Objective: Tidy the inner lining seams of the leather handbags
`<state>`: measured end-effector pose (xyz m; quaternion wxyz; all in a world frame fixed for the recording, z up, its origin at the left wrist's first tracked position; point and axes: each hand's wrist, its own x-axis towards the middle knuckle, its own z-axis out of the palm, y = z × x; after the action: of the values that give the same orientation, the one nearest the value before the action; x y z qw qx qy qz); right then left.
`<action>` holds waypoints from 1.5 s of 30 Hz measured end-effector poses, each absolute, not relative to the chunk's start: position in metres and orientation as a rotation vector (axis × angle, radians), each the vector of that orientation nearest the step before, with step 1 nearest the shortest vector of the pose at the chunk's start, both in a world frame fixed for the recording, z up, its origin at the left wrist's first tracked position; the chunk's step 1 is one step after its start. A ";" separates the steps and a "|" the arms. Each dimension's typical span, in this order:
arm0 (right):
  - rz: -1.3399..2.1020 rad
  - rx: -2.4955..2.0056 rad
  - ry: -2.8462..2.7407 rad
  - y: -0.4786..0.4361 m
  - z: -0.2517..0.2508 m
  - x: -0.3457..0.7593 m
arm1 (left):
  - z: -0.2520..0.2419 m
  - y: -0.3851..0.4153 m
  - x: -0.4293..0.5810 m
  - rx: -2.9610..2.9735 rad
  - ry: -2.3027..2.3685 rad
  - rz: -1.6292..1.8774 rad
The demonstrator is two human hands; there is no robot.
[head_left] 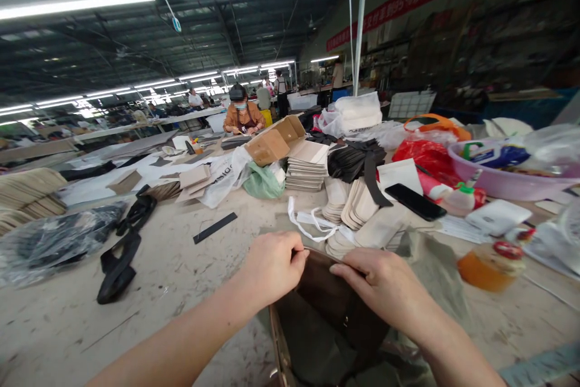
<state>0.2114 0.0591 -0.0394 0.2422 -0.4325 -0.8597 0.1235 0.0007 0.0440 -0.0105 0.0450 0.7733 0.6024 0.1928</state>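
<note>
My left hand (272,266) and my right hand (385,284) both pinch the far rim of a dark brown bag (330,314) standing open in front of me at the near table edge. The fingers of each hand curl over the rim, left hand at its left part, right hand at its right part. The bag's inside is dark and shows nothing I can make out. Just beyond my hands lie fanned stacks of beige flat pieces (362,212) and white straps (312,221).
A black phone (414,201), a pink basin (507,179), a red bag (426,154) and an orange jar (489,263) lie to the right. Black straps (120,254) and a plastic-wrapped bundle (49,242) lie left. A cardboard box (274,139) and a seated person (242,115) are farther back.
</note>
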 end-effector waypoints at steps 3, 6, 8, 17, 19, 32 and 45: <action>0.375 -1.195 -2.336 0.060 -0.038 0.213 | -0.010 0.045 0.001 2.359 1.851 0.591; 0.434 -1.186 -2.294 0.059 -0.033 0.218 | -0.010 0.046 0.000 2.344 1.869 0.573; 0.429 -1.171 -2.283 0.057 -0.029 0.220 | -0.011 0.046 -0.001 2.341 1.875 0.566; -0.127 -1.361 -2.283 0.037 -0.024 0.180 | -0.011 0.043 0.000 2.335 1.875 0.558; -0.155 -1.384 -2.282 0.037 -0.026 0.172 | -0.011 0.044 0.001 2.333 1.868 0.557; 0.081 -1.286 -2.278 0.044 -0.026 0.177 | -0.009 0.044 0.005 2.323 1.921 0.491; 0.027 -1.280 -2.287 0.051 -0.029 0.180 | -0.010 0.019 -0.025 1.815 1.450 0.943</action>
<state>0.1799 0.0506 -0.0292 0.2573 -0.4719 -0.8432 0.0100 -0.0250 0.0193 -0.0096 0.3119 0.6877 0.5496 0.3573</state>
